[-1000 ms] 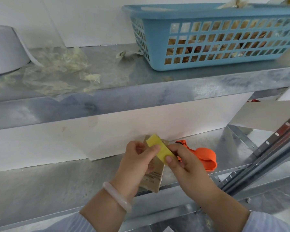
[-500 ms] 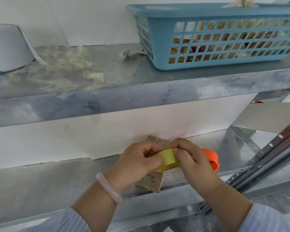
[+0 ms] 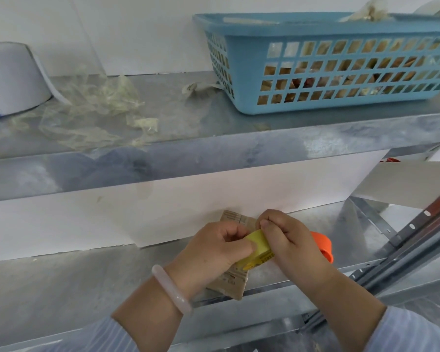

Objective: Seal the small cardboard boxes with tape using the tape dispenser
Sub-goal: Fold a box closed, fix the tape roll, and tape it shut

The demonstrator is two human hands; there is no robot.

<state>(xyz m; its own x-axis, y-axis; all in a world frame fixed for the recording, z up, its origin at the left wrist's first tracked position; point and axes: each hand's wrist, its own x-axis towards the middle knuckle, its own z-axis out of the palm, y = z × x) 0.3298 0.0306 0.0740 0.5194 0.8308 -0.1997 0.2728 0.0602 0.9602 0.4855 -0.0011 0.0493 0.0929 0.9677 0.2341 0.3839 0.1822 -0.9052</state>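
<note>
Your right hand (image 3: 294, 246) is hiding most of the orange tape dispenser (image 3: 321, 243); your left hand (image 3: 214, 250) is covering one end of the small yellow box (image 3: 259, 244).

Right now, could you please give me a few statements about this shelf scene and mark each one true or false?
1. Both the left hand and the right hand grip the small yellow box. True.
2. The right hand holds the orange tape dispenser. False: the dispenser sits behind that hand, ungripped.
3. The blue basket stands on the upper shelf. True.
4. The pale bracelet is on the right wrist. False: it is on the left wrist.
5. Crumpled clear film lies on the upper shelf, left of the basket. True.
</note>
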